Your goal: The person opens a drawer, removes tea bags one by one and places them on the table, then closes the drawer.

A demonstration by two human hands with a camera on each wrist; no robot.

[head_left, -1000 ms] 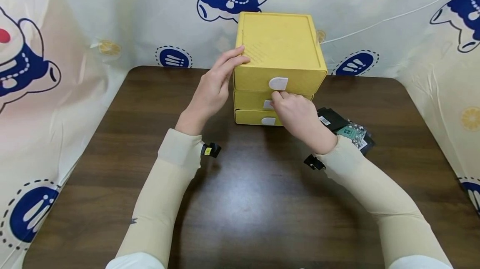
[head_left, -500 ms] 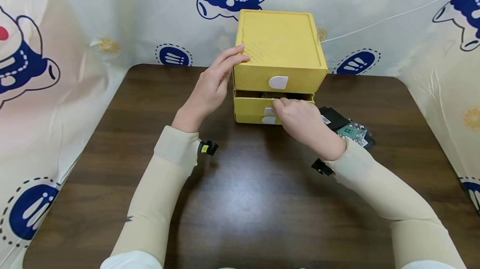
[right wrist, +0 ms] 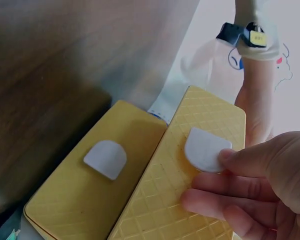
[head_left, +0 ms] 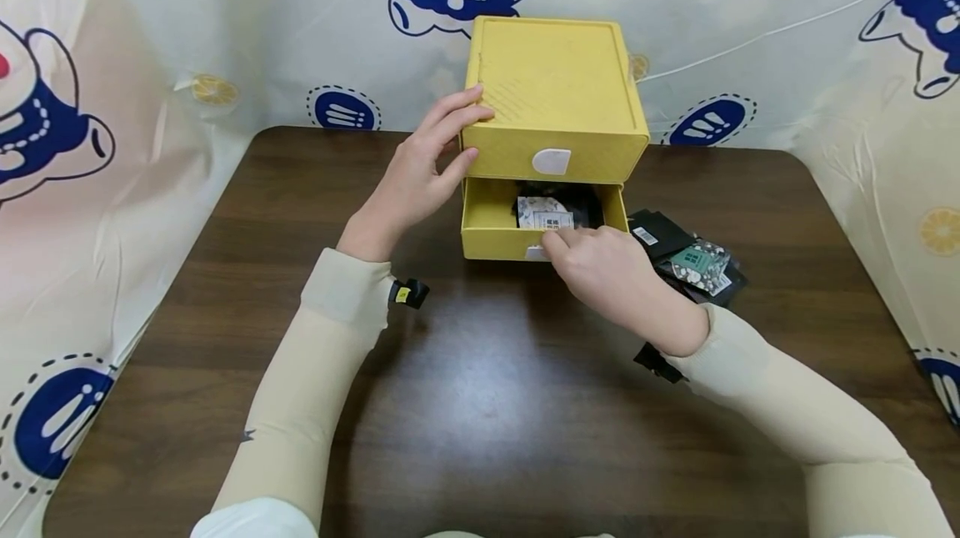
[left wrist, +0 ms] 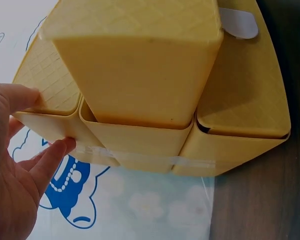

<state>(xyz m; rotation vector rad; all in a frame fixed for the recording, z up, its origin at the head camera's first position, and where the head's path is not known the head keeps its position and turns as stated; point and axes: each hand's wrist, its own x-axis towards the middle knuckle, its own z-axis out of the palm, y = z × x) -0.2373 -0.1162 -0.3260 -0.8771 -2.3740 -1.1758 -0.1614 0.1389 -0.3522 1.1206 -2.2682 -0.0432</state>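
A yellow three-drawer box [head_left: 555, 75] stands at the back of the table. Its middle drawer [head_left: 491, 243] is pulled out towards the person, and dark packets with a white label [head_left: 545, 213] show inside. My right hand [head_left: 611, 275] pinches the white pull tab [right wrist: 205, 150] on that drawer's front, thumb on the tab and fingers beneath it. My left hand [head_left: 420, 167] rests on the box's upper left corner, with nearly straight fingers on the top and the thumb at the front. In the left wrist view, the drawer [left wrist: 135, 80] juts out between the top and bottom ones.
Several dark packets [head_left: 701, 264] lie in a loose pile on the table [head_left: 480, 404], right of the box and close to my right forearm. A printed curtain [head_left: 247, 37] hangs behind and at both sides.
The middle drawer has slid out towards the person, with my right hand pulling its tab, and its contents have come into view. My left hand stays on the box; its thumb now shows at the front.
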